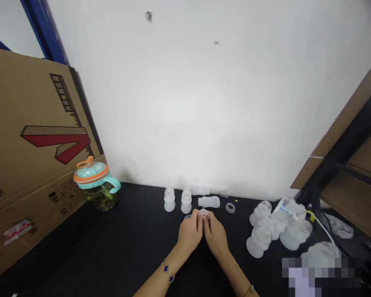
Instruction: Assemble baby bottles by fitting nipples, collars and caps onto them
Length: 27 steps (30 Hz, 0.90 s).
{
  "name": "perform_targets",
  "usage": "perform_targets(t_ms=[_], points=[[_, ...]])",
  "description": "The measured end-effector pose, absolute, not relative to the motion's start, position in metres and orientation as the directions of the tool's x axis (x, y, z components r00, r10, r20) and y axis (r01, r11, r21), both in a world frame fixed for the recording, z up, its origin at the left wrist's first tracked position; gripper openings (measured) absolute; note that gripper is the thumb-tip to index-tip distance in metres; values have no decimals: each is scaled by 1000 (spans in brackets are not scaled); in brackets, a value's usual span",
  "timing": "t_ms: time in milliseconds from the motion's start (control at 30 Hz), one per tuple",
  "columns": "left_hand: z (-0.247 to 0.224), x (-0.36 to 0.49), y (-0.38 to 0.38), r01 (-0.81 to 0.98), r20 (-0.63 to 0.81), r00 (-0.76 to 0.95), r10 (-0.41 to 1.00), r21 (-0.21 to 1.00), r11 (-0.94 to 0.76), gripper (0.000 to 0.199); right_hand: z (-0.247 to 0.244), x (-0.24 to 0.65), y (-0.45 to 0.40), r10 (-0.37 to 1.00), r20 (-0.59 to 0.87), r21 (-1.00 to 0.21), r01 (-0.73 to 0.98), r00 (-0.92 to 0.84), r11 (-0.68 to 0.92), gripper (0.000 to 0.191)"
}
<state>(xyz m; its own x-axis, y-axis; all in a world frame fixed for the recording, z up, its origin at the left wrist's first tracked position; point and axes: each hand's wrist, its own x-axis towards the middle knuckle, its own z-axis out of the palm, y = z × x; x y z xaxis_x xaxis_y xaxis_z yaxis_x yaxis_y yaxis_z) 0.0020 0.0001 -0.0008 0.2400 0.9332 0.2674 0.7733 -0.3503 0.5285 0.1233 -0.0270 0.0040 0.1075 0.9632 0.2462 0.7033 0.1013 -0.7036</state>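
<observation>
My left hand (pixel 190 232) and my right hand (pixel 215 234) meet over the black table, fingers closed around a small clear ring-shaped part with a nipple-like tip (pixel 203 212). Just behind them a white bottle body (pixel 209 201) lies on its side. Two capped white bottles, one on the left (pixel 170 200) and one nearer my hands (pixel 186 201), stand upright. A translucent ring (pixel 230 208) lies to the right of the lying bottle. A clear piece is partly hidden behind my left hand.
Several white bottles (pixel 259 240) stand at the right beside a small white box (pixel 289 206) and a cable. A teal-lidded jug (pixel 99 187) stands at the left by a large cardboard box (pixel 34 107). The white wall (pixel 185 103) borders the black table (pixel 126 247).
</observation>
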Motion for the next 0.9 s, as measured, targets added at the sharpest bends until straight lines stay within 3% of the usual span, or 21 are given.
perform_targets(t_ms=[900], points=[[2, 2, -2, 787, 227, 222, 948, 533, -312, 25, 5, 120, -27, 977, 179, -616, 788, 118, 17, 31]])
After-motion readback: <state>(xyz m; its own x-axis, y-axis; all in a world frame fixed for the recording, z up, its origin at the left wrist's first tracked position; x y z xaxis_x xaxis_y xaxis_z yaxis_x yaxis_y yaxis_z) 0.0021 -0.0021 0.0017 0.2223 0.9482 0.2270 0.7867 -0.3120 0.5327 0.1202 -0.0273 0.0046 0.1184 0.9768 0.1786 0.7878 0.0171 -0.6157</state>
